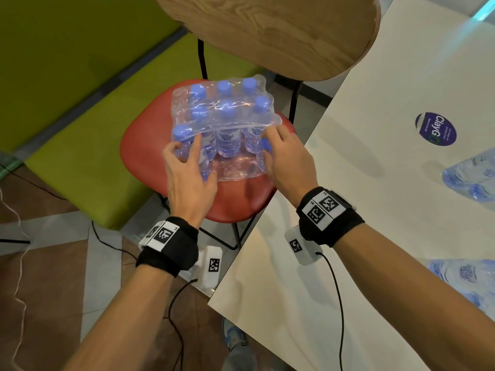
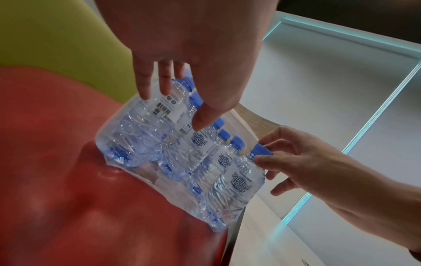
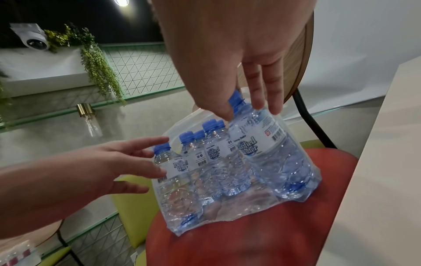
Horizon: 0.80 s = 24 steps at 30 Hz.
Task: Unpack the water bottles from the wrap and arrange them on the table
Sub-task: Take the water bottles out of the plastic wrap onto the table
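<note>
Head: loose bottles (image 1: 466,180) | right wrist: right hand (image 3: 227,54) gripping corner bottle (image 3: 273,158)

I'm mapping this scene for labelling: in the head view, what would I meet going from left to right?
Green bench → left hand → right hand, gripping a bottle by its neck → round sticker.
</note>
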Motion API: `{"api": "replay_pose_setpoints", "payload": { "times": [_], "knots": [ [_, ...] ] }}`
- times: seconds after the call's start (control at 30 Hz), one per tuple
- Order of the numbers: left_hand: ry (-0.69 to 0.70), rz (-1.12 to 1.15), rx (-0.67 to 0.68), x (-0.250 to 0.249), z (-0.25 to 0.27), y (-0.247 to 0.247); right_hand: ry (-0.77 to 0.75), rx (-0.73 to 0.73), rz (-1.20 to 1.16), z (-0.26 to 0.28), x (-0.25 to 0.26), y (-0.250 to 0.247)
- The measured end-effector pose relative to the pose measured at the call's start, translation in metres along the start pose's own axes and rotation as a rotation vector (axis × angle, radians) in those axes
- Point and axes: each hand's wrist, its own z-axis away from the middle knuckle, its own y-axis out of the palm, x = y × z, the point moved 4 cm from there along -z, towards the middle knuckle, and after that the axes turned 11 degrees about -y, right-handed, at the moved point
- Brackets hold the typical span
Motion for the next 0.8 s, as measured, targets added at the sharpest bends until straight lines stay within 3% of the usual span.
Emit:
{"api": "replay_pose_setpoints", "payload": {
  "times": [0.2,0.6,0.8],
  "knots": [
    [-0.060,-0.129,-0.004,-0.008,0.002,0.003,0.007,0.006,-0.012,-0.002,-0.003,0.001],
    [-0.079,0.068,-0.159,-0.015,-0.026,-0.005,0.023,0.000,-0.069,0.001,-0.008,-0.001],
    [0.023,0.174,-0.114,-0.026,-0.017,-0.007,0.027,-0.015,-0.143,0.000,-0.001,0.000]
  ]
}}
